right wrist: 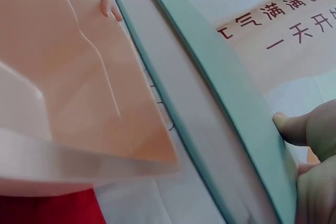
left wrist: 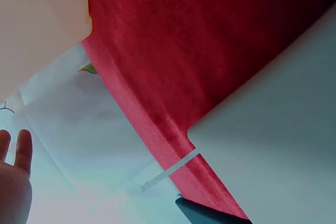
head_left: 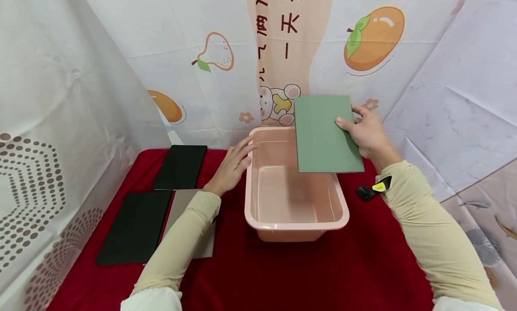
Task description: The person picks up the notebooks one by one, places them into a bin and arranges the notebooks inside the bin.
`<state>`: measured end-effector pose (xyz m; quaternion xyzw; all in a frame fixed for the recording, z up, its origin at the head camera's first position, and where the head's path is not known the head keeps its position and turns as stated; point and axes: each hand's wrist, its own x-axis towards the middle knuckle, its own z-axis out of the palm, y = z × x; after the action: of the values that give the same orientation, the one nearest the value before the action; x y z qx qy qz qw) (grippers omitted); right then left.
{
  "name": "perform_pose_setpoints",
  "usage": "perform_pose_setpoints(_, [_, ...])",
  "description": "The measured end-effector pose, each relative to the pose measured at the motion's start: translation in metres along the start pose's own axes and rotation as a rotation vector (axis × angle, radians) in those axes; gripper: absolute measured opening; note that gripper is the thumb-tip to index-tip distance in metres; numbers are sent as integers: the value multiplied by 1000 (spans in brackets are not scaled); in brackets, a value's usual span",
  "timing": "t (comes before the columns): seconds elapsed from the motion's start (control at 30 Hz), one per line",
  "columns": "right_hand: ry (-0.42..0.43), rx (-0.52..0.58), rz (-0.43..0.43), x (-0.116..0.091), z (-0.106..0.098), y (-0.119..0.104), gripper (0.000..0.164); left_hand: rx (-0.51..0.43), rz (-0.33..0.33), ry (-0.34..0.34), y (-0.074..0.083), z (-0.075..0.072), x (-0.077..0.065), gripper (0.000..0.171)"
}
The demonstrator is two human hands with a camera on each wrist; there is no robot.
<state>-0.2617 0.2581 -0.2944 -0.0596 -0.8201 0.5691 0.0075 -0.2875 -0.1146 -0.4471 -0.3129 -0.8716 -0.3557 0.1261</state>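
Held up over the far right part of a pink plastic basin [head_left: 296, 226] is a green hardcover notebook [head_left: 327, 136]. My right hand [head_left: 365, 133] pinches its right edge, thumb on the cover and the other fingers mostly behind it. In the right wrist view the page block shows between the two covers of the notebook [right wrist: 231, 108], and the thumb [right wrist: 294, 128] presses on one cover. At the basin's left rim, my left hand [head_left: 234, 166] has its fingers extended, fingertips right at the edge. Only part of the left hand [left wrist: 16, 182] appears in the left wrist view.
Left of the basin on the red cloth [head_left: 323, 275] lie two black notebooks [head_left: 181, 167] [head_left: 135, 228] and a grey notebook [head_left: 206, 239], partly hidden under my left forearm. A printed curtain [head_left: 226, 100] hangs close behind the basin.
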Motion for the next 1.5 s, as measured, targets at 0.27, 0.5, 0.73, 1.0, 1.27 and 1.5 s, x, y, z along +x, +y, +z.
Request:
perform_pose_setpoints(0.27, [-26, 2, -8, -2, 20, 0, 72, -1, 13, 3, -2, 1, -2, 44])
perform_pose_setpoints(0.5, [-30, 20, 3, -5, 40, -1, 72, 2, 9, -13, -3, 1, -3, 45])
perform_pose_setpoints(0.73, [-25, 26, 30, -2, 54, -1, 72, 0, -6, -16, -3, 2, -1, 45])
perform_pose_setpoints(1.0, [-29, 34, 58, -1, 68, -1, 68, 4, -7, -11, -3, 2, 0, 45])
perform_pose_setpoints(1.27, [-26, 51, 101, -3, 79, 4, 65, -5, -19, -10, -3, 3, 0, 44])
perform_pose_setpoints(1.5, [-58, 68, 116, -5, 84, 7, 64, -14, -21, -20, -2, 1, 0, 43])
